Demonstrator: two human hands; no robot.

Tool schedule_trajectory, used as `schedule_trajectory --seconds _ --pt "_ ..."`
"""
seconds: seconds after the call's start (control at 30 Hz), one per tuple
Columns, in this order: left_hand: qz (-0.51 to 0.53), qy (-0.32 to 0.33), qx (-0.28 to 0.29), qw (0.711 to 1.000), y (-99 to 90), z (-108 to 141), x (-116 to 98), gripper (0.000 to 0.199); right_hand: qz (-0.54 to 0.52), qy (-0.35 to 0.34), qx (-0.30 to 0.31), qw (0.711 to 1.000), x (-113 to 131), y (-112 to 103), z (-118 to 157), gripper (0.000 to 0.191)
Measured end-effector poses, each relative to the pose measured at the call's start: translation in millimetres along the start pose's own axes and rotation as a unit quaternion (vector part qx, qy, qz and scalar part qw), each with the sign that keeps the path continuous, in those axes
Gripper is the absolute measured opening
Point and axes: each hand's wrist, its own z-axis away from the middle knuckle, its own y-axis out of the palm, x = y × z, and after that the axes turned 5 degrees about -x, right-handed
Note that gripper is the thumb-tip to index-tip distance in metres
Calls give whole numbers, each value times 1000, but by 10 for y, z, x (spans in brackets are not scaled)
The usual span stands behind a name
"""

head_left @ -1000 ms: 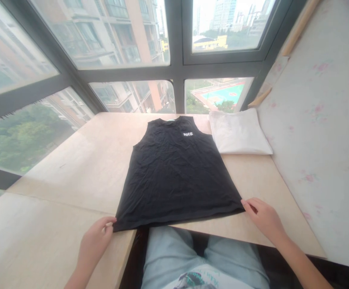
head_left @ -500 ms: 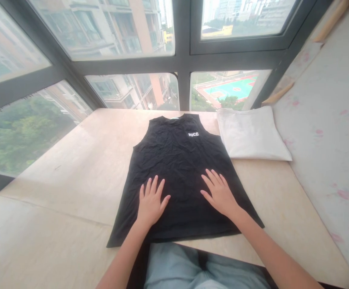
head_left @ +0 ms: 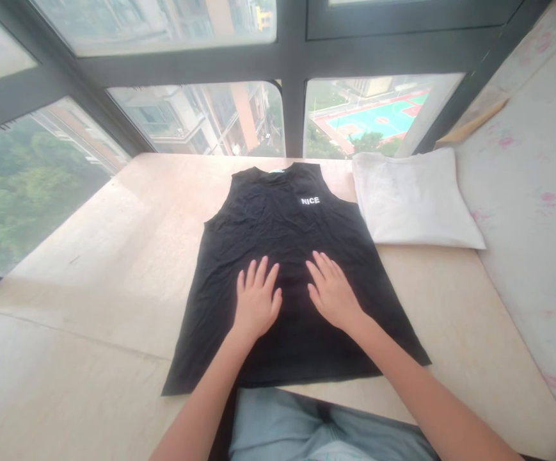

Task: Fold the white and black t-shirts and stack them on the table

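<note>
A black sleeveless shirt with white "NICE" lettering on its chest lies spread out, front up, its neckline toward the window and its hem toward me. Fine wrinkles cross its upper half. My left hand rests palm down on the lower middle of the shirt, fingers spread. Opposite it, my right hand also lies flat on the cloth, fingers stretched toward the neckline. Neither hand grips the fabric.
The shirt lies on a pale beige surface with a seam at the left. A folded white cloth sits at the back right beside a flowered wall. Grey window frames border the back and left.
Both hands have moved inward, closer together, and slightly up the shirt, staying flat. My view has tipped lower, showing less of the upper window.
</note>
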Motion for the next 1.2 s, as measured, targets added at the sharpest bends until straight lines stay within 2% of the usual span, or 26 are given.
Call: schedule_trajectory --seconds 0.07,0.13,0.23,0.37,0.5,0.73,1.03,1.13,1.2 --pt "18 26 3 1000 92 -298 -145 55 -23 -21 13 999 117 114 -285 54" --pt "22 27 6 999 186 -508 -119 55 -24 -16 19 999 78 204 -492 53" --pt "11 -6 7 1000 271 -616 198 60 1 19 14 1000 -197 245 -621 58" --pt "-9 -86 23 996 266 -522 744 66 34 70 5 997 -563 184 -575 60" --pt "-17 -140 43 989 204 -393 1010 67 45 85 -6 995 -658 148 -447 60" --pt "-11 -128 25 991 184 -326 1058 67 41 104 -25 993 -539 129 -243 58" --pt "-29 -107 10 994 217 -309 1158 65 42 123 -21 991 -495 107 -214 57" --pt "-37 -112 3 993 167 -401 1206 64 32 140 -20 989 -462 81 -273 57" --pt "-35 -109 -14 993 136 -561 1193 62 14 141 -22 990 -411 80 -425 56"
